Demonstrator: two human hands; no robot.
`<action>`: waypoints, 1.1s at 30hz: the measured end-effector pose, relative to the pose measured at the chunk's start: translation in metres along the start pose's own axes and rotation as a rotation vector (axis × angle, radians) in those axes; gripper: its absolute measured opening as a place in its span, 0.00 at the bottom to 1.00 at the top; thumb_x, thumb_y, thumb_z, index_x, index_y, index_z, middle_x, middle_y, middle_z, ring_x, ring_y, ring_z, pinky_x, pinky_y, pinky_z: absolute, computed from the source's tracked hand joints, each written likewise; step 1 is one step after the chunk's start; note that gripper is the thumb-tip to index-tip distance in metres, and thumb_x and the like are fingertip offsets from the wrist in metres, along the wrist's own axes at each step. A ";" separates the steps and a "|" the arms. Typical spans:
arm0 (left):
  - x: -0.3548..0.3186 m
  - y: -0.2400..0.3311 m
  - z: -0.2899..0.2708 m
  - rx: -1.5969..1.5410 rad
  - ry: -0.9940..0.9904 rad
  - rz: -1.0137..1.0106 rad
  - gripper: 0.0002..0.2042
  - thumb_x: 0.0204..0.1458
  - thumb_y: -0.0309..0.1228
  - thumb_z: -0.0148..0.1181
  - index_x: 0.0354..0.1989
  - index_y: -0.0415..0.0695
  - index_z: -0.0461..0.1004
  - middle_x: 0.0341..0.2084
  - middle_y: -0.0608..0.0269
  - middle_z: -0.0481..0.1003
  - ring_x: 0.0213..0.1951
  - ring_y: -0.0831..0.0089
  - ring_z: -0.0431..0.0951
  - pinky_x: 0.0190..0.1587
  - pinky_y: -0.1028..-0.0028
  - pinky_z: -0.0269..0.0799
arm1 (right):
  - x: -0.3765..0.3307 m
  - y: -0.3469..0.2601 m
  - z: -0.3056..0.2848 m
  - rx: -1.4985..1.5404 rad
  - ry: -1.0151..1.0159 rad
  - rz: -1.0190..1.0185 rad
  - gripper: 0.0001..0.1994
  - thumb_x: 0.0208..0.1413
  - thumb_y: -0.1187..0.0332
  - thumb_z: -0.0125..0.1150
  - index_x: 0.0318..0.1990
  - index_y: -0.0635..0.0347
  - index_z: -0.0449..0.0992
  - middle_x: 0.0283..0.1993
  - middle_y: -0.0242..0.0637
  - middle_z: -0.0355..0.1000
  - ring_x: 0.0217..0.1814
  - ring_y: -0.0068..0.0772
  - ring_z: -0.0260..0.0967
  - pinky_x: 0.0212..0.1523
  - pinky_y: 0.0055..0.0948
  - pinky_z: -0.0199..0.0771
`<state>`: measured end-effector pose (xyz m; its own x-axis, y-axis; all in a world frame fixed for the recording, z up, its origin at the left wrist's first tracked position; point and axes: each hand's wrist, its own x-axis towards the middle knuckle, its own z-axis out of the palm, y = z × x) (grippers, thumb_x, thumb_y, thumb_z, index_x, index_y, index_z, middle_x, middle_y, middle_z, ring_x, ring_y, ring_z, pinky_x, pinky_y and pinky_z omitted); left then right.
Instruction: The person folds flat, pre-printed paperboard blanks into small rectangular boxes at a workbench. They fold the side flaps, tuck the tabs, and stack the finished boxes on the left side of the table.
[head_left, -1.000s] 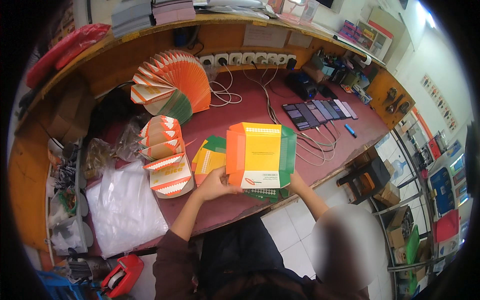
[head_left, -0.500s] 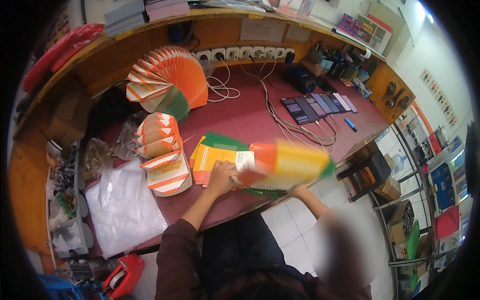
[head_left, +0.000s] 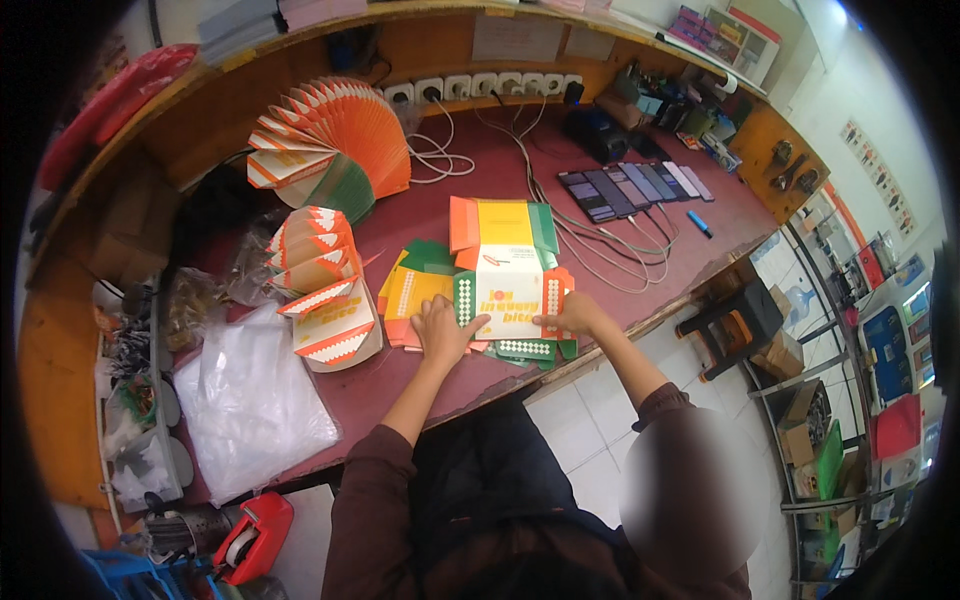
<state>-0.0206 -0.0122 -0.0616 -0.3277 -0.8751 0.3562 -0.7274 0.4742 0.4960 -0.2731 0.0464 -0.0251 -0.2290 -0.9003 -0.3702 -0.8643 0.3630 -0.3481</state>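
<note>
An unfolded carton blank (head_left: 509, 262) lies in front of me, cream and yellow in the middle with orange and green side flaps. My left hand (head_left: 441, 328) grips its lower left corner, thumb over the cream panel and fingers beside the green flap. At the opposite side, my right hand (head_left: 578, 314) holds the orange flap, its thumb on the panel and the other fingers partly hidden. Beneath and left of this blank is a pile of flat carton blanks (head_left: 405, 283), yellow, orange and green.
Folded cartons (head_left: 335, 315) stand in a row at left, with a fanned stack of cartons (head_left: 385, 150) behind. Clear plastic bags (head_left: 250, 410) lie near left. Several phones (head_left: 630, 190), cables (head_left: 575, 235) and a blue marker (head_left: 699, 223) are at right. A red tape dispenser (head_left: 255, 535) sits lower left.
The blank, blurred and tilted to the right before, now lies upright before me over the pile. My right hand has come up and left to its right edge; my left hand stays near its left side.
</note>
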 end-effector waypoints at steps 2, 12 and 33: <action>-0.001 0.004 -0.007 -0.270 0.014 0.050 0.26 0.40 0.52 0.66 0.31 0.36 0.76 0.33 0.56 0.70 0.43 0.60 0.65 0.45 0.60 0.54 | -0.013 -0.008 -0.005 -0.019 0.126 -0.008 0.31 0.39 0.43 0.68 0.39 0.65 0.76 0.32 0.48 0.75 0.34 0.44 0.75 0.36 0.38 0.73; 0.028 0.048 -0.092 -1.405 -0.332 -0.184 0.18 0.58 0.40 0.54 0.43 0.35 0.73 0.36 0.64 0.76 0.39 0.80 0.74 0.43 0.78 0.68 | -0.108 -0.081 -0.044 -0.318 0.987 -0.733 0.37 0.28 0.55 0.75 0.51 0.55 0.69 0.45 0.35 0.67 0.48 0.37 0.65 0.51 0.42 0.59; 0.042 0.116 -0.195 0.112 -0.238 0.624 0.27 0.32 0.58 0.68 0.21 0.43 0.76 0.15 0.59 0.73 0.23 0.58 0.76 0.28 0.63 0.71 | -0.147 -0.137 -0.116 -0.567 0.885 -0.924 0.17 0.33 0.57 0.68 0.24 0.52 0.66 0.24 0.28 0.65 0.25 0.30 0.67 0.36 0.32 0.59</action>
<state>-0.0008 0.0245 0.1655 -0.8212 -0.4437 0.3590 -0.4122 0.8961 0.1645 -0.1732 0.1010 0.1763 0.4961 -0.6857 0.5327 -0.8683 -0.3909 0.3055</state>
